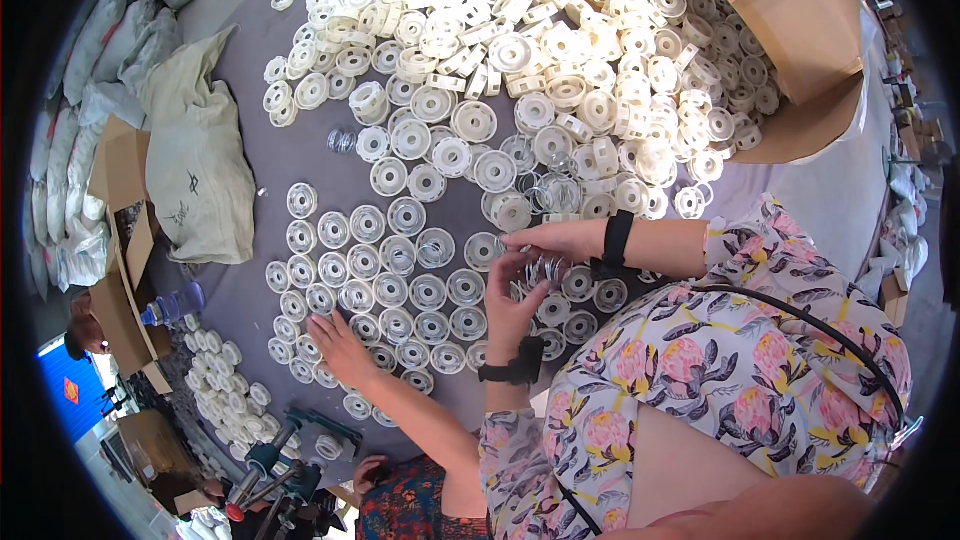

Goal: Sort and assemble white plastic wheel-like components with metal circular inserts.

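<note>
My left hand (pixel 511 305) is curled around a small bunch of thin silver rings (pixel 546 270). Just above it, my right hand (pixel 563 237) reaches across from the right, its fingers pressed together at the fingertips; what they hold, if anything, is hidden. Both wrists wear black bands. Beneath and left of my hands, white round wheel-like parts (pixel 428 291) lie flat in close rows on the grey table, many with a silvery ring inside. The nearest one to my right fingertips is a single wheel part (pixel 482 251).
A co-worker's hand (pixel 343 351) rests on the rows' left side. A large heap of white parts (pixel 560 30) fills the far side, by an open cardboard box (pixel 790 20). Loose rings (pixel 556 193) and a ring coil (pixel 342 140) lie between. A green hand press (pixel 275 460) stands lower left.
</note>
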`<action>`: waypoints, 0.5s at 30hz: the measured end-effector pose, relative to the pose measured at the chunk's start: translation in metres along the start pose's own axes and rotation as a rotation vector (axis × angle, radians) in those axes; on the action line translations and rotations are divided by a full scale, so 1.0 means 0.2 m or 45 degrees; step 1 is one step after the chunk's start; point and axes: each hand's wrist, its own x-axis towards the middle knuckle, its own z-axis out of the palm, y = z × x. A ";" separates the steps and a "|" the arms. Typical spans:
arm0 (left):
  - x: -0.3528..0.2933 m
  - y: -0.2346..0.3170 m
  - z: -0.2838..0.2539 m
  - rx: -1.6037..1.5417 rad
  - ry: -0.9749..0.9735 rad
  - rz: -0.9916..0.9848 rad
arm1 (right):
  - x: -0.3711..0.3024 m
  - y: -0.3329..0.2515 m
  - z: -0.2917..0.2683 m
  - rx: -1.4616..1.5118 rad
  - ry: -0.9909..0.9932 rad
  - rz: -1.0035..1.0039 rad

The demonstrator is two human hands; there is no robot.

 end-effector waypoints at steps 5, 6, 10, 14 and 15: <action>0.06 -0.18 -0.19 0.529 0.118 -0.234 | -0.08 0.02 -0.02 -0.115 -0.084 -0.023; 0.04 -0.09 -0.20 0.684 0.085 -0.343 | -0.09 0.02 -0.01 -0.117 -0.089 -0.022; -0.34 0.55 0.42 -1.276 0.011 -0.398 | -0.10 -0.01 0.02 -0.588 0.391 -0.434; -0.26 0.74 0.29 -0.411 0.169 0.121 | -0.14 -0.04 -0.05 -0.448 0.469 -0.502; -0.25 0.76 0.27 -0.056 0.256 0.408 | -0.14 -0.05 -0.05 -0.401 0.440 -0.485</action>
